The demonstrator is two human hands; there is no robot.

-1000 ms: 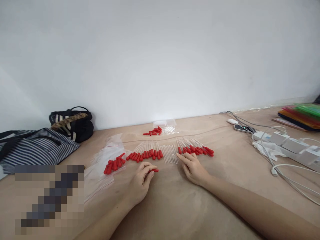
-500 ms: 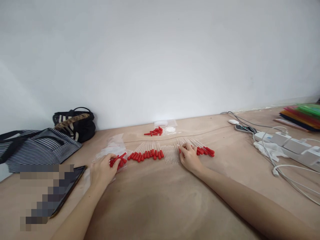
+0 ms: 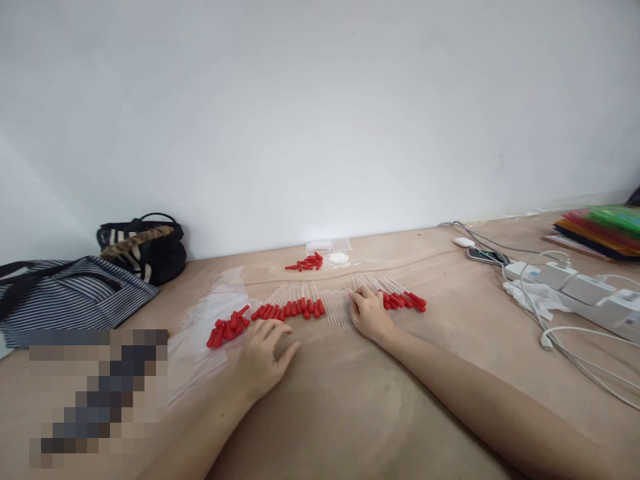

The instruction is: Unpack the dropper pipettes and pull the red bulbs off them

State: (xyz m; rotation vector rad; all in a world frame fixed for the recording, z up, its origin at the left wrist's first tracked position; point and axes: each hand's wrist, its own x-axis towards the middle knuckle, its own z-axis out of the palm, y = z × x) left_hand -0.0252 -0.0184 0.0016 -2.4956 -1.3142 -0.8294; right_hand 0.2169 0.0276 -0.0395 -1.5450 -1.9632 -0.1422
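My left hand [image 3: 265, 357] hovers low over the table with thumb and fingers apart and nothing visible between them. It is just right of a pile of loose red rubber dropper bulbs [image 3: 229, 328] lying on clear plastic bags [image 3: 220, 293]. My right hand [image 3: 371, 312] rests with curled fingers at the right end of a row of bare thin clear dropper tubes [image 3: 336, 308]; its fingertips hide whatever they pinch. Left of that row lie tubes fitted with red bulbs [image 3: 293, 309]. More bulb-fitted droppers [image 3: 406, 300] fan out to the right of my right hand.
Farther back, a small heap of red bulbs [image 3: 307, 262] lies by a clear bag [image 3: 336, 253]. A striped bag [image 3: 80, 297] and a black bag [image 3: 160, 250] stand left. Power strip [image 3: 590, 290], cables [image 3: 543, 320] and coloured folders [image 3: 600, 230] occupy the right.
My left hand has left the bulb pile, moving right and toward me, and its fingers have spread. My right hand has shifted slightly left to the edge of the bare tubes.
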